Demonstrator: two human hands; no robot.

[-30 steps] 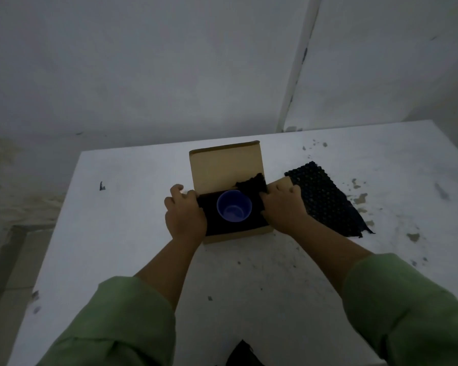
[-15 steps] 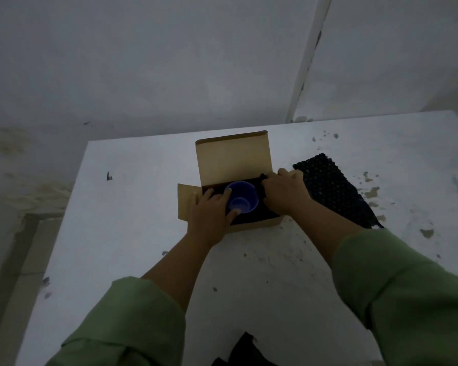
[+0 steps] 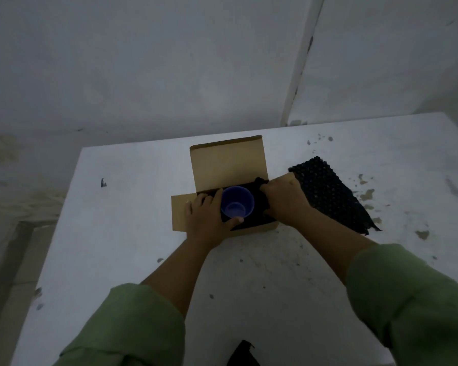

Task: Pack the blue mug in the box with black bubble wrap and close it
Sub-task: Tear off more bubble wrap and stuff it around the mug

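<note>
A blue mug stands upright, mouth up, inside an open cardboard box lined with black bubble wrap. The box lid stands up at the back and a side flap lies open to the left. My left hand rests on the box's left side, fingers curled around the mug's left wall and thumb at its near rim. My right hand presses on the black wrap at the box's right edge, fingers closed on a fold of it.
A loose sheet of black bubble wrap lies on the white table right of the box. Another black scrap sits at the near table edge. A grey wall stands behind the table; the floor drops away to the left.
My left hand moved from the box's left wall inward onto the mug, and the left flap fell open. My right hand shifted slightly back along the wrap on the right edge.
</note>
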